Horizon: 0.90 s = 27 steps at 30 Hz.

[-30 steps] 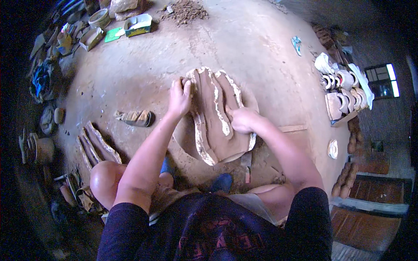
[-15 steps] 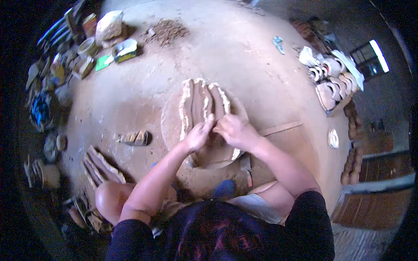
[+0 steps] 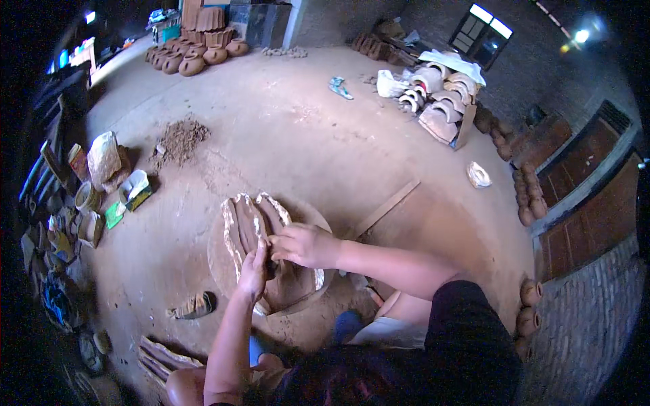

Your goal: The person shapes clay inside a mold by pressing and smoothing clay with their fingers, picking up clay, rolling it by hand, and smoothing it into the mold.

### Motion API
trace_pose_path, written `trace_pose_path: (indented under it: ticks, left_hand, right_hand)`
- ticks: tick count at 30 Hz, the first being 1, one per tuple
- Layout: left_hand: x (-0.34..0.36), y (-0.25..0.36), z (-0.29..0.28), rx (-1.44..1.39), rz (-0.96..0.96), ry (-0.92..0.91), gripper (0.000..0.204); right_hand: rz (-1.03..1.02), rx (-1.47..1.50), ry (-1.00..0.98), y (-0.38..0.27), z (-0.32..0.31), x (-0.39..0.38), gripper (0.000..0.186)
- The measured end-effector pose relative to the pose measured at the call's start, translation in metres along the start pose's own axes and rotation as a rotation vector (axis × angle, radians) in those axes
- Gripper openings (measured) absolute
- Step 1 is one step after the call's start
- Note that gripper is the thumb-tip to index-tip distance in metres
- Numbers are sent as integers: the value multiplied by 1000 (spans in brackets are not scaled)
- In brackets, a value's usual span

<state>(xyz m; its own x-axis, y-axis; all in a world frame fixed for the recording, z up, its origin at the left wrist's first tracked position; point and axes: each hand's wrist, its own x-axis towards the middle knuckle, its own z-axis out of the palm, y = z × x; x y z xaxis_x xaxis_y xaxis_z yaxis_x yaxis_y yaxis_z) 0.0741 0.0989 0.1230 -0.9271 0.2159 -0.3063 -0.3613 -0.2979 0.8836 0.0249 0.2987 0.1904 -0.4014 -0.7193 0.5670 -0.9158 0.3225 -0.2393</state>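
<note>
A bare earthen floor (image 3: 318,142) fills most of the frame, dusty and reddish, inside a dim workshop with a brick wall (image 3: 596,298) at the lower right and a bright window (image 3: 491,24) at the upper right. At the centre a round clay-smeared work disc (image 3: 220,260) lies on the floor, bearing long ridged slabs of wet clay (image 3: 247,223). The left hand (image 3: 254,274) lies flat and open on the clay, fingers stretched up along a ridge; the right hand (image 3: 301,245) curls loosely over the clay just beside it, fingertips pressing in. Round clay pots (image 3: 193,61) cluster at the upper left, and curved fired tiles (image 3: 440,88) are stacked at the upper right. A loose heap of dry earth (image 3: 179,139) sits left of centre. Along the left edge lie a pale bulging sack (image 3: 103,159) and a small green-and-white box (image 3: 135,189). A wooden slat (image 3: 386,206) lies right of the disc.
</note>
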Motion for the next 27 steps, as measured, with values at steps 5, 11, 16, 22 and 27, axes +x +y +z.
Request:
trace_pose_path:
  ticks: [5, 11, 16, 22, 27]
  left_hand:
    - [-15, 17, 12, -11, -37, -83, 46]
    - [-1, 2, 0, 12, 66, -20, 30]
    - [15, -2, -49, 588, 513, 802, 34]
    - [39, -56, -78, 790, 447, 743, 38]
    - [39, -77, -103, 859, 537, 665, 37]
  right_hand:
    - [130, -72, -331, 4, 17, -15, 28]
    - [454, 272, -135, -10, 0, 7, 23]
    - [622, 80, -67, 30, 7, 17, 28]
    - [516, 4, -332, 60, 40, -1, 23]
    - [458, -38, -448, 76, 66, 13, 22]
